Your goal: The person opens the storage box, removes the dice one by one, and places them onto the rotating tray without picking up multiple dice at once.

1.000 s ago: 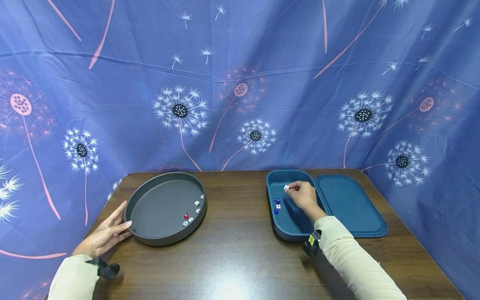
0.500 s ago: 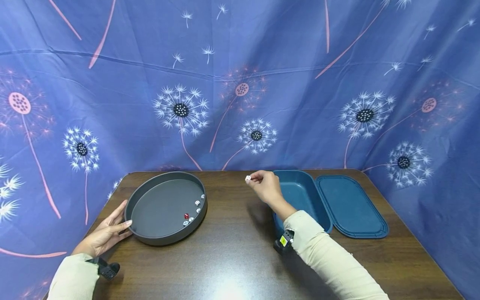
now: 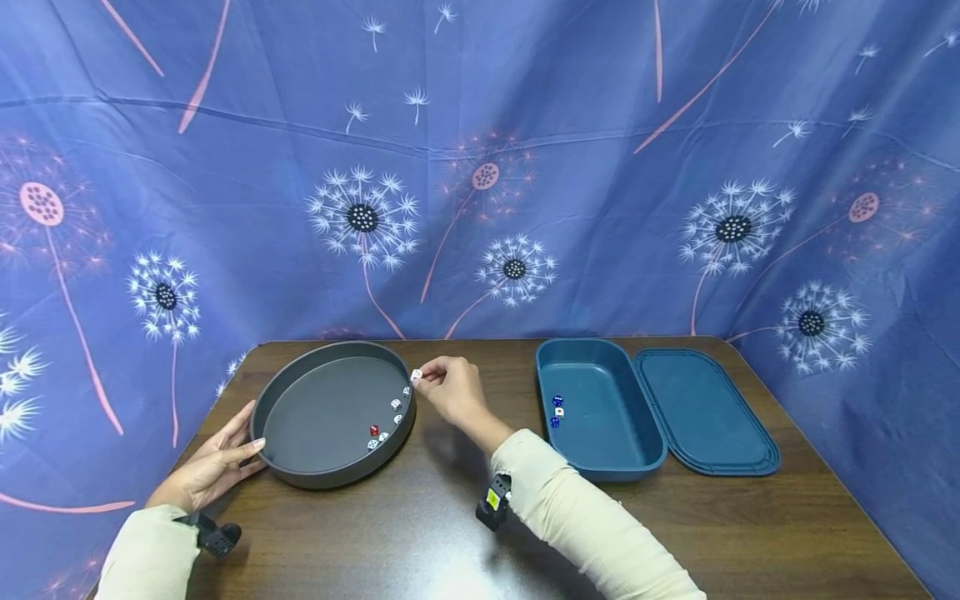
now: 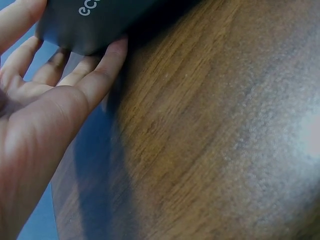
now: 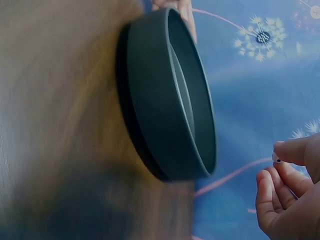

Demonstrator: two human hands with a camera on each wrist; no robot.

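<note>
A white die is pinched between the thumb and fingers of my right hand, just above the right rim of a round dark grey pan. In the right wrist view the die shows a dark pip between the fingertips. Inside the pan, several white dice and a red die lie along its right side. My left hand rests against the pan's left wall with extended fingers, and the left wrist view shows those fingertips at the lower wall.
A blue rectangular box stands to the right on the wooden table. It holds two blue dice and a white die by its left wall. The blue lid lies beside it. A patterned cloth hangs behind.
My right hand has carried the white die leftward from over the blue box, across the table, to the pan's right rim. The left hand and the pan stay in place.
</note>
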